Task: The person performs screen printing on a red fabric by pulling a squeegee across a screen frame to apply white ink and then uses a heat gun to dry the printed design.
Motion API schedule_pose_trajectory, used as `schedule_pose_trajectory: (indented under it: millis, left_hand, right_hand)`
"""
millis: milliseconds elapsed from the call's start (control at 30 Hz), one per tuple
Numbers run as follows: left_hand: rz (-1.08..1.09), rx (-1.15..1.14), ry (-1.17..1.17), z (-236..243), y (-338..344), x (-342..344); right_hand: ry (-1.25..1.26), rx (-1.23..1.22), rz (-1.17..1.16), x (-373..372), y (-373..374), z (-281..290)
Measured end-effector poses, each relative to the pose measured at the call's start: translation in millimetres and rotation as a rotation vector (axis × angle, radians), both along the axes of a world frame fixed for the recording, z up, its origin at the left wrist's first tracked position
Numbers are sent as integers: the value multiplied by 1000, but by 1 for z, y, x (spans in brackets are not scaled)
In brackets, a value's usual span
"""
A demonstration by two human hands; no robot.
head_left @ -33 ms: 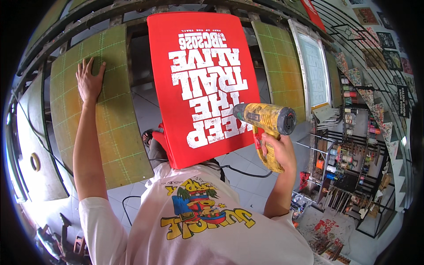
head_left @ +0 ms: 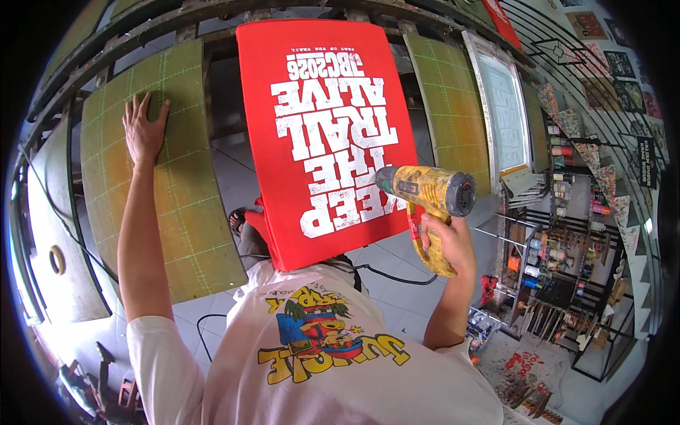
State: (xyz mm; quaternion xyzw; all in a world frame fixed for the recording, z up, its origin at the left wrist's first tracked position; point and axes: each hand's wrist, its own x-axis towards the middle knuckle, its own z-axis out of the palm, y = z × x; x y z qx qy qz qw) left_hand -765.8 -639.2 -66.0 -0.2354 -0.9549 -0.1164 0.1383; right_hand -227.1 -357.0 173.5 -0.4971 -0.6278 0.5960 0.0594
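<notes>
My left hand (head_left: 145, 127) lies with fingers spread on a green, grid-lined board (head_left: 163, 241) at the left. My right hand (head_left: 446, 244) is wrapped round the handle of a yellow-and-black heat gun (head_left: 421, 185), its nozzle pointing left over the lower right part of a red fabric piece with large white print (head_left: 262, 142), which is stretched on a board in front of me. A black cord (head_left: 397, 276) runs beneath it.
Another green board (head_left: 446, 85) and a framed screen (head_left: 503, 106) stand right of the red fabric. Racks of paint containers (head_left: 538, 269) fill the lower right. A pale board with a tape roll (head_left: 57, 258) is at far left. Dark metal rails (head_left: 142, 32) run along the top.
</notes>
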Motion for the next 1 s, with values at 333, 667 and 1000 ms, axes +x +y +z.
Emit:
schedule_pose_trajectory:
  millis: [333, 667, 1000]
  left_hand:
    - [-2, 1, 7, 3, 2, 2]
    - [3, 13, -17, 6, 3, 5]
    - [3, 23, -18, 5, 1, 4]
  right_hand:
    - [34, 3, 4, 2, 15, -8]
    - [51, 21, -2, -10, 30, -12]
    - [41, 22, 40, -16, 40, -17]
